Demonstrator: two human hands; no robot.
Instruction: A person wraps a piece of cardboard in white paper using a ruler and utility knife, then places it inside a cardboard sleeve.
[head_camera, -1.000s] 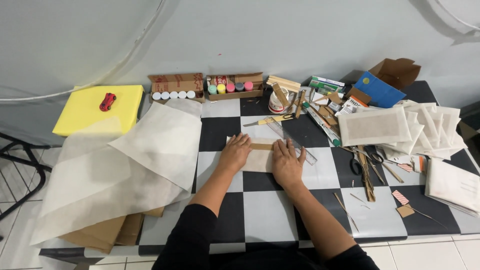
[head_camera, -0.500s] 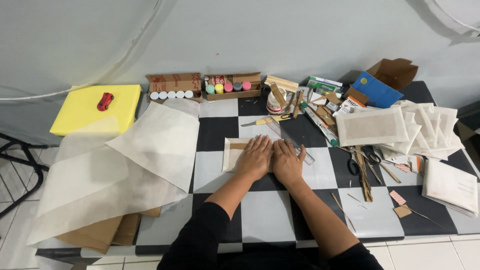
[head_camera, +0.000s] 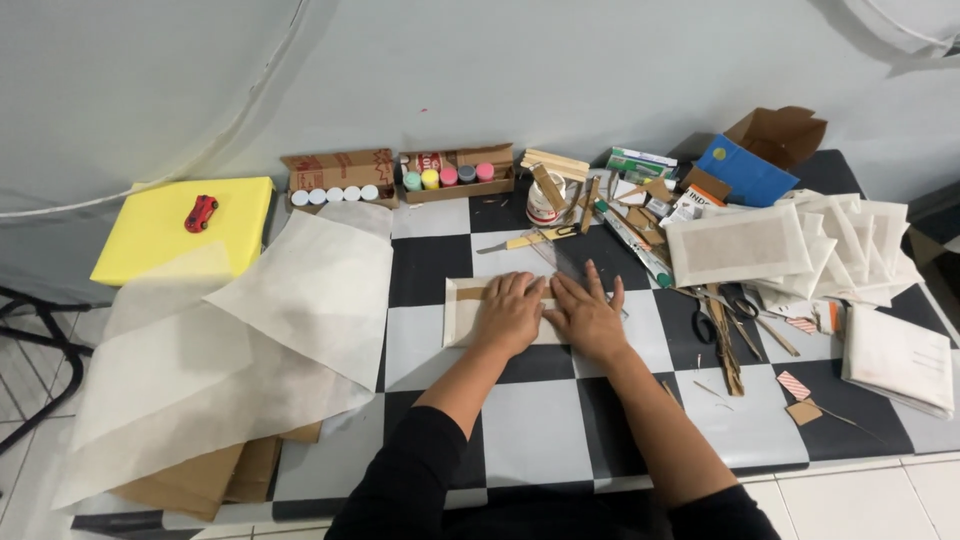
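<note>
White paper envelope (head_camera: 462, 312) with a brown strip lies on the checkered table (head_camera: 540, 440), at 12 o'clock from the person. Since a second ago the left hand (head_camera: 510, 312) slid toward 3 o'clock and now meets the right hand (head_camera: 588, 320). Both lie flat, fingers spread, pressing it, grasping nothing; scissors (head_camera: 712, 320) wait at 3 o'clock

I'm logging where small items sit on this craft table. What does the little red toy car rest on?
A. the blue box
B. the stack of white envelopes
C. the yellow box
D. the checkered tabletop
C: the red toy car lies on top of the yellow box at the table's far left corner.
</note>
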